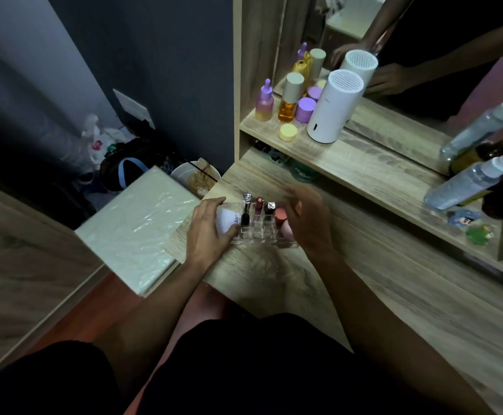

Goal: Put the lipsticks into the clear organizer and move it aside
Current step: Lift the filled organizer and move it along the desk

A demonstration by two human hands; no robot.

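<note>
So I'm looking down at the wooden vanity desk and the clear organizer is sitting near its left end, right between my two hands. Three lipsticks are standing upright in its back cells: a silver-capped one, a dark red one and a black one with a shiny top. A coral tube is at the organizer's right side, partly hidden, so I can't tell which cell it's in. My left hand is against the organizer's left end, fingers curled around a white rounded container with some lettering on it. My right hand is over the right end, a bit blurred, fingers loosely spread and bent; can't tell if it's actually touching anything. Up on the shelf there's a white cylinder gadget, a purple dropper bottle and an amber bottle, well apart from the organizer.
</note>
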